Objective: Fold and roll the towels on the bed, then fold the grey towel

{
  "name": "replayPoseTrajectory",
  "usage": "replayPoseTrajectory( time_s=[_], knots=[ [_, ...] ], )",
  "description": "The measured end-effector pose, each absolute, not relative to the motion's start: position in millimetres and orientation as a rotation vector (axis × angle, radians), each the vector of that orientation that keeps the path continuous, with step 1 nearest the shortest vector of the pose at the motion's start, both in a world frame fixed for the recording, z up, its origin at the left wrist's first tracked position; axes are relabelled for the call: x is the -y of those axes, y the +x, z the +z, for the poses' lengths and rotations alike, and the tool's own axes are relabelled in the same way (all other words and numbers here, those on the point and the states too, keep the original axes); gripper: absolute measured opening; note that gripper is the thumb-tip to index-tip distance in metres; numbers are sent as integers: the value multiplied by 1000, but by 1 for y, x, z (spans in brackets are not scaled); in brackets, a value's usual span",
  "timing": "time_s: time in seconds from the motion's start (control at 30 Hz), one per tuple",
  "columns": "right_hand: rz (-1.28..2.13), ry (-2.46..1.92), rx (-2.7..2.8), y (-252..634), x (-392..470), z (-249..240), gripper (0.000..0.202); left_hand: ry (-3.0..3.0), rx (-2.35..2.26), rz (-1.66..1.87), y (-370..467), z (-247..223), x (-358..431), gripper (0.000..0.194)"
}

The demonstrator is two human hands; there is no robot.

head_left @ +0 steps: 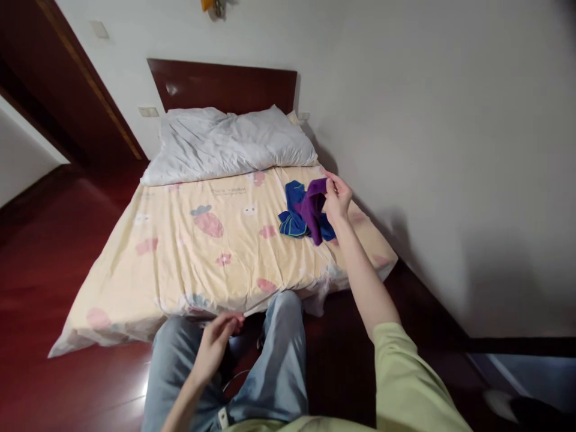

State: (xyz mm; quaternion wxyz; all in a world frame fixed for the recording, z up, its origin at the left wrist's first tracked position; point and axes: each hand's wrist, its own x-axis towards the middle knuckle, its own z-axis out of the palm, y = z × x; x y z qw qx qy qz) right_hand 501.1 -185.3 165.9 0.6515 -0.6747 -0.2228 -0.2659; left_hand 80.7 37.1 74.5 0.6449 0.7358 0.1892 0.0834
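Observation:
My right hand (338, 198) pinches a corner of a purple cloth (310, 207), which hangs down over the right side of the bed. Partly covered by it is a crumpled blue garment (293, 221) with light green trim, lying on the sheet. I cannot tell whether the purple cloth is a separate piece or what kind of garment it is. Low in front of my knees, my left hand (220, 331) hovers close to the bed's near edge. Its fingers are curled together, and whether anything is between them is hidden.
A yellow sheet (175, 264) with strawberry and rabbit prints covers the bed. At its head lies a folded white quilt (229, 144), before a dark wooden headboard (225, 84). A white wall (427, 150) rises along the right side; dark red floor (58, 258) extends on the left.

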Motion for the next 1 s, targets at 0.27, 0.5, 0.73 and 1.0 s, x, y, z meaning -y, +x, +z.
replayPoseTrajectory(
  time_s=[0.27, 0.5, 0.73, 1.0],
  knots=[
    [-528, -1649, 989, 380, 125, 235, 32, 1870, -37, 663, 189, 151, -58, 71],
    [-658, -1739, 1058, 299, 90, 267, 25, 2078, 214, 1031, 223, 224, -75, 44],
    [-598, -1771, 964, 273, 68, 228, 25, 2363, 344, 1066, 185, 284, -107, 32],
    [36, -1824, 1061, 248, 63, 128, 12, 2549, 370, 951, 133, 349, -135, 30]
  ],
)
